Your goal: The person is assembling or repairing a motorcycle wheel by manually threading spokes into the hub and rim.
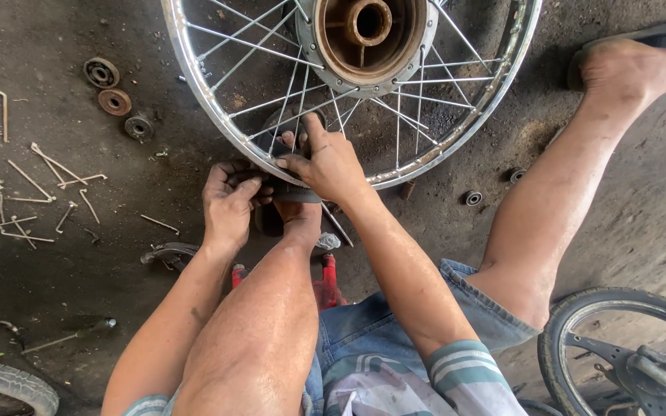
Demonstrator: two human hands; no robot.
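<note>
Here, head view: spoked wheel (348, 85) at top centre, flat on floor (55, 270), rim pinned underfoot for steadiness. Left hand (229, 204) clenched on rim edge; right hand (325, 162) gripping spokes. Loose spokes (32, 192) scattered left.

Wheel rim (217, 115) top beyond frame edge

1 spoked wheel (217, 123), 5 bearings (102, 73)

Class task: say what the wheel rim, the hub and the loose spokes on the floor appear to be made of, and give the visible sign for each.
Wheel rim: bright, likely chromed steel; it shines mirror-like.
Hub: metal, dull brown inside; looks rusted or grimy.
Loose spokes: thin metal rods, pale grey and matte, with bent ends.
</note>
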